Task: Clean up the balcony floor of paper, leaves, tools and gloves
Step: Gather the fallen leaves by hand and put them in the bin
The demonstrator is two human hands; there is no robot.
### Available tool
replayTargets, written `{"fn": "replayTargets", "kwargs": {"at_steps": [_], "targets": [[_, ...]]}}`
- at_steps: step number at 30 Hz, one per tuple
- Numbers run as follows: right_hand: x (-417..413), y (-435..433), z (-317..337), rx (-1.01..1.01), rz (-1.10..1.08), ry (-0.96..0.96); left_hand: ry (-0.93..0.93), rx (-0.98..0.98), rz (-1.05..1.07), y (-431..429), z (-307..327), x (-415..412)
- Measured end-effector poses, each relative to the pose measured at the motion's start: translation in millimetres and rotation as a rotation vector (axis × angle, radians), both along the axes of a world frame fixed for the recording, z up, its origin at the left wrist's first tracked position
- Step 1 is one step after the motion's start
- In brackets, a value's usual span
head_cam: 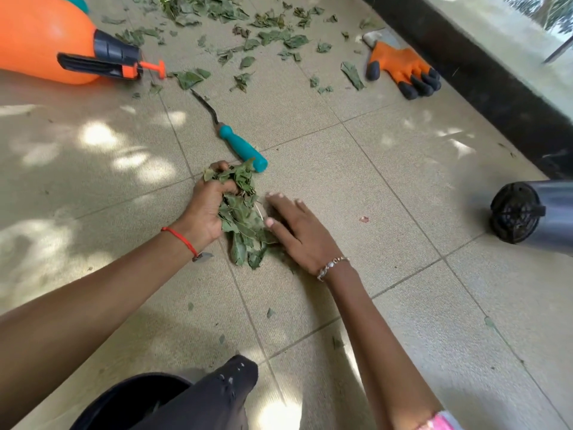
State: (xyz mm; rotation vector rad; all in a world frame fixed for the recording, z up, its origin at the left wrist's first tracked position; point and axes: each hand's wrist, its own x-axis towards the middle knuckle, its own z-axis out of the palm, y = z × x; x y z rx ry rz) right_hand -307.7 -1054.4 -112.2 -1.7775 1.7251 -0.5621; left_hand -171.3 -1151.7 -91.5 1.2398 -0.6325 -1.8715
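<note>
A pile of green leaves [245, 225] lies on the tiled floor at the centre. My left hand [207, 209] is closed around the upper part of that pile. My right hand [300, 234] lies flat and open against the pile's right side, thumb touching the leaves. Just beyond the pile rests a hand tool with a teal handle [243, 147] and a dark metal shaft. An orange glove with black fingertips [403, 69] lies at the back right by the wall. More scattered leaves [248, 29] cover the far floor.
An orange pressure sprayer [46, 38] lies on its side at the back left. A dark cylindrical pot [533, 212] lies on its side at the right. A black wall base [483, 79] runs along the right. A dark bin rim [130, 395] and my knee are at the bottom.
</note>
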Motion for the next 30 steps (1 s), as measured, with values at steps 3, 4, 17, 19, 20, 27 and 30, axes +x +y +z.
{"fn": "replayTargets", "kwargs": {"at_steps": [3, 4, 17, 19, 20, 27, 30], "targets": [[13, 21, 5, 0.025, 0.030, -0.022, 0.021, -0.013, 0.011, -1, 2, 5], [20, 26, 1, -0.023, 0.036, 0.092, 0.013, -0.017, 0.017, -1, 3, 7], [70, 0, -26, -0.286, -0.214, 0.239, 0.028, -0.043, 0.127, -7, 9, 26], [66, 1, -27, -0.306, -0.245, 0.248, 0.025, -0.037, 0.123, -5, 10, 27], [64, 2, -27, -0.337, -0.255, 0.278, 0.025, -0.037, 0.125, -5, 10, 27], [42, 0, -20, -0.106, -0.174, 0.360, 0.015, -0.031, 0.123, -6, 11, 28], [44, -8, -21, -0.155, -0.202, 0.499, 0.015, -0.033, 0.118, -6, 10, 26]]}}
